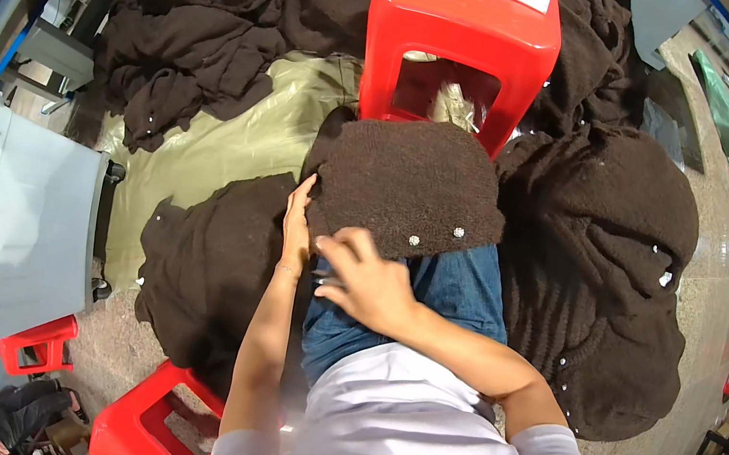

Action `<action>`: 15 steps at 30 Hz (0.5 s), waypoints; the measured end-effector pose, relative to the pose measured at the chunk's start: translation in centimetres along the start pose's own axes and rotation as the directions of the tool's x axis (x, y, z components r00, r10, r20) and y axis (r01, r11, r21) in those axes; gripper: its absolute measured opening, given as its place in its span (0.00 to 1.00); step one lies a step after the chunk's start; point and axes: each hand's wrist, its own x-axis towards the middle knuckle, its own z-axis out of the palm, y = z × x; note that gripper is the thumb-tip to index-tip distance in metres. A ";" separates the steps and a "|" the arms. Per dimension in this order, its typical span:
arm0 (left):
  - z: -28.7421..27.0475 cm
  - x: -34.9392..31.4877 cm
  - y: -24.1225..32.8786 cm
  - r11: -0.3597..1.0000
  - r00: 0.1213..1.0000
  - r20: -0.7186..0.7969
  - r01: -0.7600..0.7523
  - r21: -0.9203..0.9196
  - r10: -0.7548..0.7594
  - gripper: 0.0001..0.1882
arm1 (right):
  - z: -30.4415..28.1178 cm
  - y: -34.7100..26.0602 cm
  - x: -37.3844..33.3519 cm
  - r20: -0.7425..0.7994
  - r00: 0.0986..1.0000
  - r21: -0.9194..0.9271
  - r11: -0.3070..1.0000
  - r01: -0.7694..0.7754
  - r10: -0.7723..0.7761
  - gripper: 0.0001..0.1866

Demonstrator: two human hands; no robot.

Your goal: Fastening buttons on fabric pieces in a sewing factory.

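Observation:
A dark brown knit garment (411, 182) lies folded across my lap, with two pale round buttons (436, 237) near its lower edge. My left hand (296, 225) is at the garment's left edge, fingers long and close together against the cloth; its thumb is hidden. Just in front of the lower left corner, my right hand (369, 282) is bent inward, its fingertips blurred by motion. A small dark, metallic-looking bit shows between its curled fingers, too smeared to name. Under the garment are my blue jeans (461, 288).
A red plastic stool (467, 21) stands right ahead. Heaps of brown knitwear lie to the left (211, 269), right (591, 268) and far left (196, 22), partly on yellowish sheeting (203, 146). A white panel on wheels (36, 209) and another red stool (144, 427) are on the left.

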 end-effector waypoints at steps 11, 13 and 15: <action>-0.8 3.0 -8.7 0.962 0.967 -0.232 -0.036 0.270 0.102 0.16 | -4.3 0.9 2.0 -0.185 0.963 -0.011 0.980 0.199 -0.198 0.14; -1.9 3.0 -9.2 0.995 0.960 -0.279 0.021 0.099 0.007 0.14 | -10.5 -0.3 0.9 -0.289 0.914 -0.201 0.952 0.232 -0.284 0.08; -4.0 2.7 -8.7 0.976 0.932 -0.331 0.190 0.102 -0.147 0.14 | -15.5 -0.6 0.4 -0.535 0.751 -0.205 0.922 0.329 -0.387 0.20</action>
